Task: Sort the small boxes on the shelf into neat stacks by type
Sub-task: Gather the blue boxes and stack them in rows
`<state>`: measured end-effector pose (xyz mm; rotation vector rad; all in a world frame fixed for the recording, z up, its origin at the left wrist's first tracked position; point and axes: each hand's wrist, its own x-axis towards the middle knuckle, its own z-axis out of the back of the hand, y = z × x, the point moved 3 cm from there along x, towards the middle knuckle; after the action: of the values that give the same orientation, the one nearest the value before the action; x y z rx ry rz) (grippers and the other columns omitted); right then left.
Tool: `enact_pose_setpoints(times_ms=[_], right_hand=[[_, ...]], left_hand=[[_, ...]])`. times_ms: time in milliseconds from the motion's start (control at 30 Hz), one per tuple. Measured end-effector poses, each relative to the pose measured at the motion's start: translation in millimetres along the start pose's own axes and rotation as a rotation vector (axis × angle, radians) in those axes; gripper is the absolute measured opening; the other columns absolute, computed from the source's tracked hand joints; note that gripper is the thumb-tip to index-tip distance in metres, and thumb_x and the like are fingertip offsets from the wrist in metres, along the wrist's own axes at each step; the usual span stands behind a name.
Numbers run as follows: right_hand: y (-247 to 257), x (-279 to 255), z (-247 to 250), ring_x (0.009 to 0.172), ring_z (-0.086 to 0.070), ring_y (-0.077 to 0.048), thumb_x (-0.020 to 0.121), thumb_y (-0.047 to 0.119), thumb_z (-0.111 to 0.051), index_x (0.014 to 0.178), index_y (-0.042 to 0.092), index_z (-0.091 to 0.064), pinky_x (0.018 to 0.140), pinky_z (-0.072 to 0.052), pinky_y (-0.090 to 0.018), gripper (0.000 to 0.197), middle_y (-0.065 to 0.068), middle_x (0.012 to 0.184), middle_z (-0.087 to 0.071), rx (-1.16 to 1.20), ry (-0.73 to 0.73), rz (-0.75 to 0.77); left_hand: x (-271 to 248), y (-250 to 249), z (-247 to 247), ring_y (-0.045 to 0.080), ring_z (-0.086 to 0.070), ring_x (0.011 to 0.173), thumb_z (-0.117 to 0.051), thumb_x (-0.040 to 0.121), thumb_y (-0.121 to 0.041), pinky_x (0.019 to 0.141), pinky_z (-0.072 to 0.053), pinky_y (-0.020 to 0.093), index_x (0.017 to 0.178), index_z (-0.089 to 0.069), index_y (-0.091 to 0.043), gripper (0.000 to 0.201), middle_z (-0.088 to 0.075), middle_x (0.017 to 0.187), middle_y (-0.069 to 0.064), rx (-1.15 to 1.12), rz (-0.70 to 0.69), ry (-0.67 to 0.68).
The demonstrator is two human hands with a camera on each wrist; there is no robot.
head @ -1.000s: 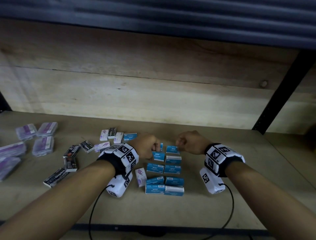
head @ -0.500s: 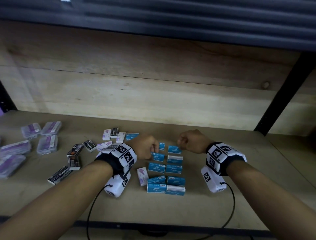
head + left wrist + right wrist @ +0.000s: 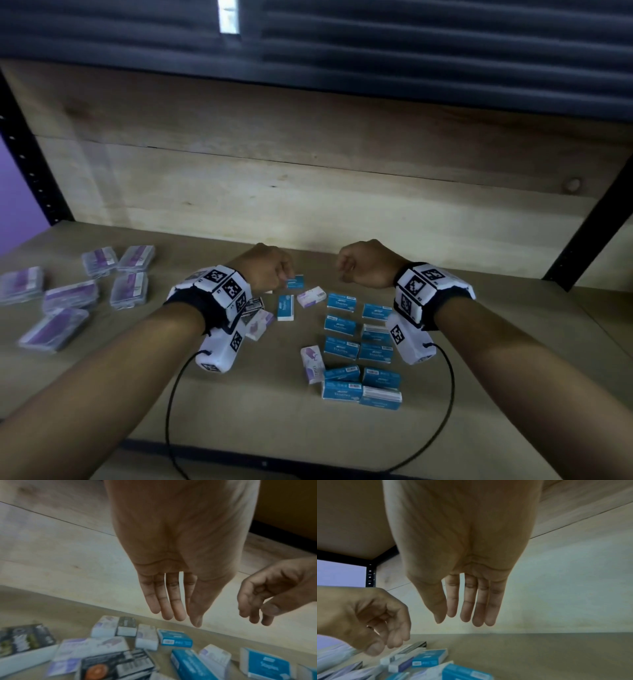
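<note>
Clear plastic cases [image 3: 70, 296] lie at your far left on the shelf [image 3: 260, 425]. Your left hand [image 3: 265, 270] hangs empty, fingers loosely straight, above a blue staple box [image 3: 295, 282]. The blue staple boxes [image 3: 361, 346] sit in paired rows. Your right hand [image 3: 364, 263] hovers relaxed, holding nothing.

bare shelf [image 3: 496, 394] right of blue boxes [image 3: 359, 346], clutter left
</note>
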<state>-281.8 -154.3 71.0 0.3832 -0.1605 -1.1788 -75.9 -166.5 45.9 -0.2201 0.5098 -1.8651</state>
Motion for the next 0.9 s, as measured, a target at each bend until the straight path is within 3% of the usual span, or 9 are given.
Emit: enact_pose_setpoints(times_ms=[133,333,400,433,500,567,667,767,900], right_hand=[[25.7,27.5,-12.7,0.103,-0.058,-0.016,0.085,0.014,-0.063,0.106,0.015,-0.065,0.086,-0.044,-0.024,0.021,-0.001,0.111,-0.064,-0.014,0.044,0.029],[52.0,60.8,-32.4,0.108,-0.058,-0.023,0.086,0.017,-0.065,0.112,0.011,-0.064,0.079,-0.041,-0.022,0.027,-0.004,0.116,-0.063,-0.162,0.120,0.070],[53.9,70.9,-38.8,0.092,-0.058,-0.024,0.087,0.018,-0.064,0.090,0.018,-0.064,0.068,-0.037,-0.019,0.003,-0.001,0.100,-0.064,-0.235,0.140,0.062],[51.8,77.8,-43.4,0.079,-0.054,-0.021,0.088,0.018,-0.063,0.077,0.023,-0.057,0.062,-0.035,-0.017,0.013,0.000,0.092,-0.061,-0.253,0.151,0.046],[49.8,85.4,-49.9,0.059,-0.042,-0.010,0.086,0.017,-0.063,0.073,0.021,-0.047,0.051,-0.028,-0.016,0.021,0.002,0.084,-0.052,-0.284,0.152,0.027],[48.2,88.0,-53.7,0.055,-0.042,-0.006,0.082,0.019,-0.067,0.071,0.017,-0.049,0.046,-0.031,-0.018,0.021,0.004,0.074,-0.050,-0.305,0.157,-0.003],[50.2,91.0,-58.7,0.074,-0.065,-0.027,0.076,0.025,-0.072,0.090,0.009,-0.061,0.063,-0.055,-0.035,0.024,-0.010,0.089,-0.066,-0.327,0.173,-0.011],[52.0,94.4,-64.4,0.085,-0.067,-0.031,0.076,0.020,-0.072,0.104,0.005,-0.066,0.071,-0.055,-0.035,0.032,-0.013,0.098,-0.068,-0.345,0.167,0.019],[53.1,98.2,-71.7,0.089,-0.066,-0.037,0.076,0.011,-0.069,0.100,-0.006,-0.066,0.073,-0.055,-0.041,0.029,-0.023,0.098,-0.067,-0.361,0.142,0.051]], left_hand=[[-2.3,20.8,-12.9,0.023,-0.065,0.097,-0.059,0.078,0.003,0.089,-0.053,0.030,0.098,-0.072,-0.009,0.027,-0.070,0.100,0.007,-0.064,0.052,0.032],[-1.8,29.8,-34.2,0.024,-0.065,0.097,-0.079,0.074,-0.020,0.089,-0.053,0.036,0.102,-0.068,-0.010,0.032,-0.069,0.098,0.008,-0.055,0.022,0.117],[-1.1,28.7,-37.3,0.023,-0.065,0.094,-0.081,0.071,-0.026,0.085,-0.053,0.034,0.105,-0.068,-0.010,0.040,-0.068,0.094,0.004,-0.007,-0.005,0.108],[-1.0,28.0,-37.7,0.021,-0.065,0.093,-0.081,0.070,-0.030,0.084,-0.054,0.034,0.107,-0.068,-0.011,0.044,-0.068,0.095,0.003,0.032,-0.013,0.104],[-0.9,28.4,-38.0,0.020,-0.065,0.092,-0.082,0.068,-0.034,0.084,-0.055,0.035,0.110,-0.067,-0.012,0.050,-0.069,0.101,0.004,0.057,-0.012,0.097],[-1.3,29.7,-37.6,0.019,-0.064,0.093,-0.083,0.066,-0.033,0.083,-0.054,0.033,0.109,-0.067,-0.012,0.050,-0.068,0.103,0.004,0.058,-0.017,0.079],[-3.1,31.7,-34.8,0.019,-0.062,0.094,-0.084,0.065,-0.030,0.074,-0.048,0.025,0.104,-0.063,-0.012,0.047,-0.065,0.104,0.003,0.065,-0.041,0.045],[-5.7,32.2,-31.5,0.017,-0.062,0.090,-0.085,0.065,-0.025,0.067,-0.042,0.021,0.104,-0.061,-0.011,0.048,-0.067,0.103,0.005,0.053,-0.060,0.046],[-10.2,28.8,-27.8,0.017,-0.062,0.096,-0.085,0.066,-0.022,0.076,-0.044,0.021,0.114,-0.062,-0.012,0.054,-0.066,0.110,0.003,0.034,-0.138,0.055]])
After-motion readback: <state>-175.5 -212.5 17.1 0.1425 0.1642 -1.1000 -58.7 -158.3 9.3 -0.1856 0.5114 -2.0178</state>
